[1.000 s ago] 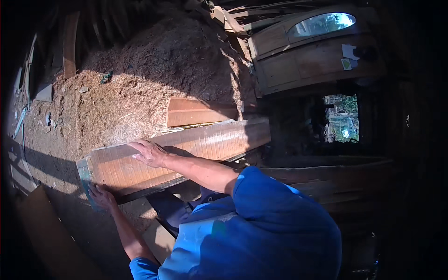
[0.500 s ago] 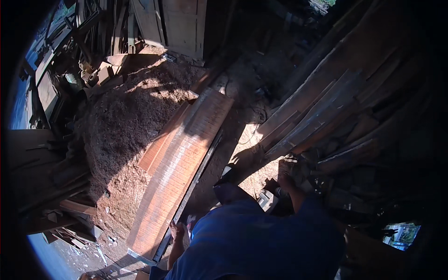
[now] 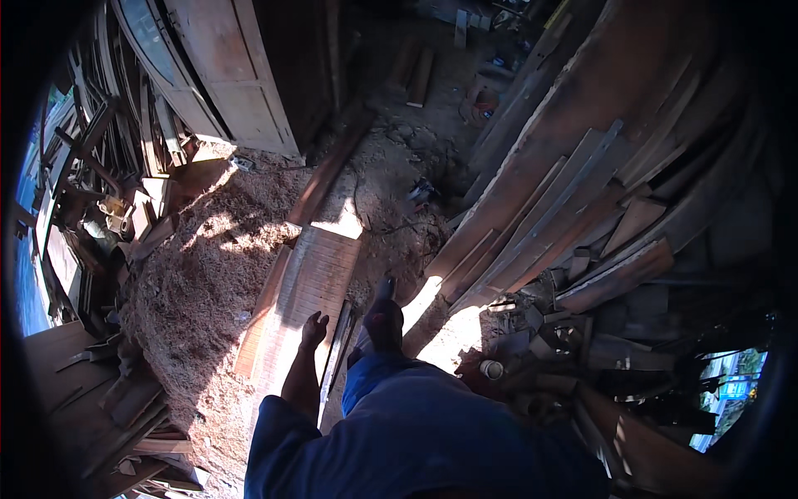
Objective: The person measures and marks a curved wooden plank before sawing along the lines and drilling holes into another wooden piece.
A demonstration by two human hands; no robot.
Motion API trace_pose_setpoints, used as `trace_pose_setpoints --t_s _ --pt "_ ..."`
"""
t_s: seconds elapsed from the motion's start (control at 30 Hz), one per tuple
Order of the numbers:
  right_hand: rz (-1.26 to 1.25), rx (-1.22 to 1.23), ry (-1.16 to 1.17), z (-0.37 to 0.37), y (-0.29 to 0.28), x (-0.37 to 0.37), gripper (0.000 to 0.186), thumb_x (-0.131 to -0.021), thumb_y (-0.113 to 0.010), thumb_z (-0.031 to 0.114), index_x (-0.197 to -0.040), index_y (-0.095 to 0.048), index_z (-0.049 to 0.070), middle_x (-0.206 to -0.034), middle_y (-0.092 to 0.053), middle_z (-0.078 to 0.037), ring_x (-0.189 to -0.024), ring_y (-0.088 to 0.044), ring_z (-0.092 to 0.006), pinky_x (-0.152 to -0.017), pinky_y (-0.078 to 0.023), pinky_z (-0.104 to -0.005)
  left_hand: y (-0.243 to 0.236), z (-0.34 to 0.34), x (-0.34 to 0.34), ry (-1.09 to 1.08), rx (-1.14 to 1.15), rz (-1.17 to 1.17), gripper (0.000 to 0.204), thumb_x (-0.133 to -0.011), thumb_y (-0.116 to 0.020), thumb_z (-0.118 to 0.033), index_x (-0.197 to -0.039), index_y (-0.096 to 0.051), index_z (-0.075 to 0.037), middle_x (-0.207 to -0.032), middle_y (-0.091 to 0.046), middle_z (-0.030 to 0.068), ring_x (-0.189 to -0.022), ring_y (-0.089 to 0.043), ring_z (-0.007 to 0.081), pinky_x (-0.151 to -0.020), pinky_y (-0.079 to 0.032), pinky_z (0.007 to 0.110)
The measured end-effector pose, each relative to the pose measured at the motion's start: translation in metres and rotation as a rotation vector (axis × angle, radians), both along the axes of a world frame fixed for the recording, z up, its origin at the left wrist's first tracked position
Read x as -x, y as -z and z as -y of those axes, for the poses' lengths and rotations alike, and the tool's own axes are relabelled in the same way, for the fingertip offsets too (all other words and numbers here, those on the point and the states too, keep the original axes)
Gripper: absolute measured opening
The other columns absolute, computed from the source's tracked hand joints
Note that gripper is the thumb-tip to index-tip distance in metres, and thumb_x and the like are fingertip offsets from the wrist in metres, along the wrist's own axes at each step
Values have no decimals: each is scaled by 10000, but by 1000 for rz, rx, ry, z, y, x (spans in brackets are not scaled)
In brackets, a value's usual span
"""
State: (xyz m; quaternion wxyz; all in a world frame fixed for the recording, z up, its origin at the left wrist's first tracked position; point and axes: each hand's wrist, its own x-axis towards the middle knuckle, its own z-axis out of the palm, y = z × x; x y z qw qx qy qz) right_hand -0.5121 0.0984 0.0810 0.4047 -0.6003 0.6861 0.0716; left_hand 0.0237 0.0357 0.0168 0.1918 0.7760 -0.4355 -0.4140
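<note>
My left hand is at the long, ribbed wooden plank, near its right side, with fingers apart; whether it touches the surface I cannot tell. A narrower reddish board lies along the plank's left side, and a thin dark-and-pale strip runs along its right. My leg and foot show just right of the plank. My right hand is not visible, hidden by my body or out of frame.
A sawdust mound lies left, beside stacked scrap wood. A wooden cabinet stands upper left. A dark board lies beyond the plank. Large leaning boards fill the right, above offcuts and a small round container.
My view has swung sharply round, turning the plank near vertical. Both hands were on it one second ago; my right hand moved off rightward and has left view. My left hand is now farther along it.
</note>
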Motion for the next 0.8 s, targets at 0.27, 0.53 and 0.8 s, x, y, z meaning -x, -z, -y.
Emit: trace_pose_setpoints --t_s 0.27,0.53,0.8 --pt "-80 -136 -333 261 -34 -20 428 -859 -622 365 -1166 -651 69 -1199 -650 -175 -1098 -621 -321 -933 -493 -428 85 39 30 86 -308 -23 596 -931 -540 -457 -1314 -550 0 -1318 -559 256 -1244 -538 362 -1021 -455 434" --pt "161 27 -443 534 -75 -175 349 -876 -653 265 -1160 -649 63 -931 -700 -142 -879 -678 -291 -798 -521 -402 43 210 -62 -462 -377 -321 479 -953 -528 -438 -1232 -617 -58 -854 -613 126 -799 -619 262 -652 -538 471" --pt "285 333 -326 768 -71 -216 312 -868 -675 259 -1114 -664 67 -916 -704 -154 -883 -686 -308 -789 -530 -407 9 460 -151 -348 10 -92 397 -977 -535 -395 -1160 -639 -60 -937 -651 63 -765 -611 149 -563 -474 293"
